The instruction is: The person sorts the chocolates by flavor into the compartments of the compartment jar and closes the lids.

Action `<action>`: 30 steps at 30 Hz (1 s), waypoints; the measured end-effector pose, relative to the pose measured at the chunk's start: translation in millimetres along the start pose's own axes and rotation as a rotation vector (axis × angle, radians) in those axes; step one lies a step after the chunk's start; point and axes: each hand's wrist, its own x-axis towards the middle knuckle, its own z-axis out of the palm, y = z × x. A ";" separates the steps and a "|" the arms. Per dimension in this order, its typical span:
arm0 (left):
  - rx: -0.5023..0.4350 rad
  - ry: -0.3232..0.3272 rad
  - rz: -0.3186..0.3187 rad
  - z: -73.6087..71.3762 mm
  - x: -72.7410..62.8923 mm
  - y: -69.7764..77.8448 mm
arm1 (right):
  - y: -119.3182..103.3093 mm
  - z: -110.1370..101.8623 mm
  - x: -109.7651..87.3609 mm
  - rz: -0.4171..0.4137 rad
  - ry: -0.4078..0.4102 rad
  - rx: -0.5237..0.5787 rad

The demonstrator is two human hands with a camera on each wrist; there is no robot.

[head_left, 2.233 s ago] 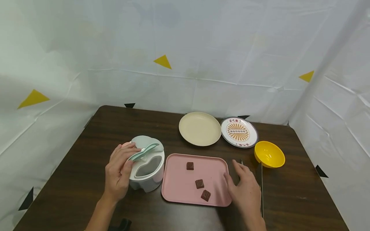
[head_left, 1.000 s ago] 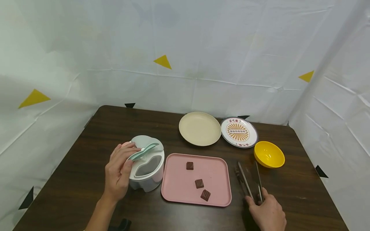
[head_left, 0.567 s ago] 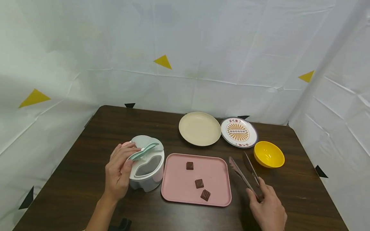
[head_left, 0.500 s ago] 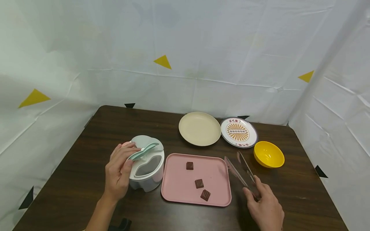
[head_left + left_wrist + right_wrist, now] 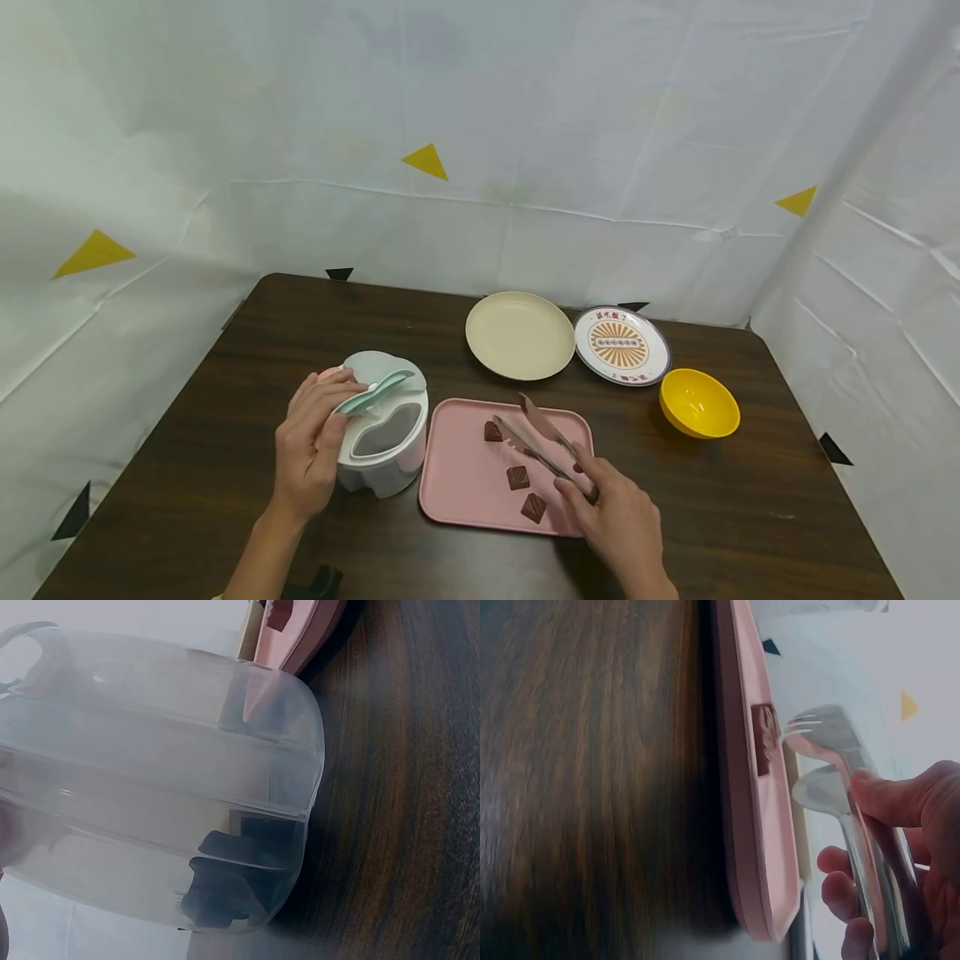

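My left hand (image 5: pixel 309 442) holds up the mint flap lid (image 5: pixel 386 388) of a round, lobed multi-compartment box (image 5: pixel 386 477). An open compartment shows beneath the flap; a pink lid is partly hidden by my fingers. The left wrist view shows the box's translucent side (image 5: pixel 150 765). My right hand (image 5: pixel 618 512) grips metal serving tongs (image 5: pixel 542 421), one end fork-shaped and the other spoon-shaped in the right wrist view. Their tips are spread over the pink tray (image 5: pixel 457 492), near the farthest chocolate (image 5: pixel 492 432). Two more striped chocolates (image 5: pixel 517 477) lie nearer on the tray.
Behind the tray sit a cream plate (image 5: pixel 520 335) and a white patterned plate (image 5: pixel 622 346). A yellow bowl (image 5: pixel 699 404) stands at the right. The dark wood table (image 5: pixel 750 517) meets white sheeting at its back edge.
My right hand has reached the tongs, picked them up from right of the tray and swung them left over the chocolates. The left hand and flap stay put.
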 end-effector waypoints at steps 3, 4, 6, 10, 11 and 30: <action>-0.001 0.005 0.002 0.4 -0.1 -0.3 | -3.3 4.5 1.6 -0.052 0.014 0.004; -0.001 0.007 0.003 0.6 -0.2 -0.7 | -4.1 5.7 2.3 -0.066 0.019 0.001; 0.000 0.009 0.004 0.6 -0.2 -0.8 | -5.8 7.7 4.4 -0.092 0.025 -0.004; 0.000 0.011 0.008 1.0 -0.4 -1.7 | -9.0 10.8 8.7 -0.119 0.022 -0.010; 0.001 0.011 0.009 1.1 -0.5 -1.8 | -9.7 11.4 9.6 -0.124 0.021 -0.013; 0.001 0.007 0.000 0.5 0.3 1.1 | -13.6 13.9 14.1 -0.178 0.093 -0.041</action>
